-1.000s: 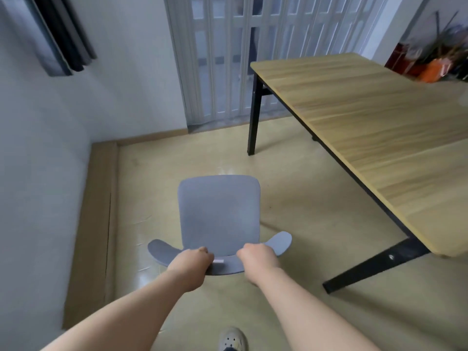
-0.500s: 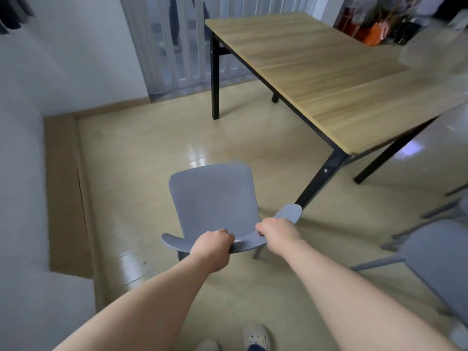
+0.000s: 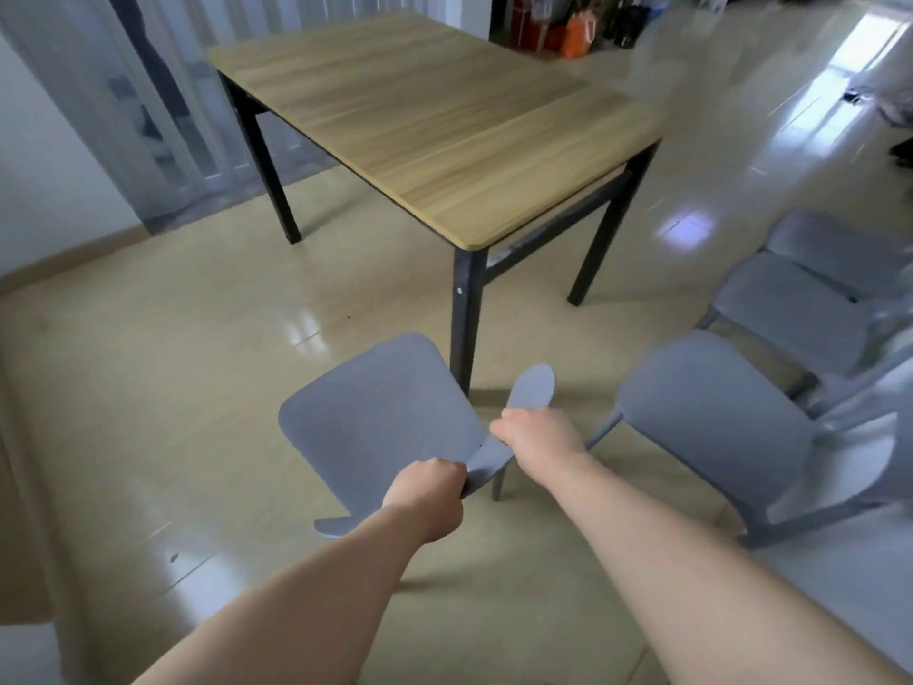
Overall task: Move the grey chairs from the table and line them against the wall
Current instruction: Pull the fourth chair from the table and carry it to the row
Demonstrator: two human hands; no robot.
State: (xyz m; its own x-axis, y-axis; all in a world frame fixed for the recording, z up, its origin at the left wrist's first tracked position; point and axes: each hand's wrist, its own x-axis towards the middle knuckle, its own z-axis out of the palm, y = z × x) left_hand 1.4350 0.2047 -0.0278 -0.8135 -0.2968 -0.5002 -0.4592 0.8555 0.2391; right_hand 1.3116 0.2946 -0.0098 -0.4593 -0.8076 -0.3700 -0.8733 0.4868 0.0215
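Observation:
I hold a grey plastic chair (image 3: 380, 417) by the top edge of its curved backrest, seat facing away from me and turned a little to the left. My left hand (image 3: 427, 496) grips the backrest near its middle, my right hand (image 3: 538, 435) grips it further right. Three more grey chairs stand in a row to the right: the nearest (image 3: 711, 427), a second (image 3: 795, 313) and a third (image 3: 840, 244). The wooden table (image 3: 435, 116) with black legs stands just behind the held chair.
A black table leg (image 3: 464, 318) stands right behind the held chair. A white wall (image 3: 44, 155) with a wooden skirting runs along the left, and a folding door (image 3: 148, 91) stands behind the table. Glossy open floor lies left of the chair. Clutter sits far back.
The view has swung to the right with the chair. The chair has turned and now sits beside the table's corner leg. A row of grey chairs has come into view on the right.

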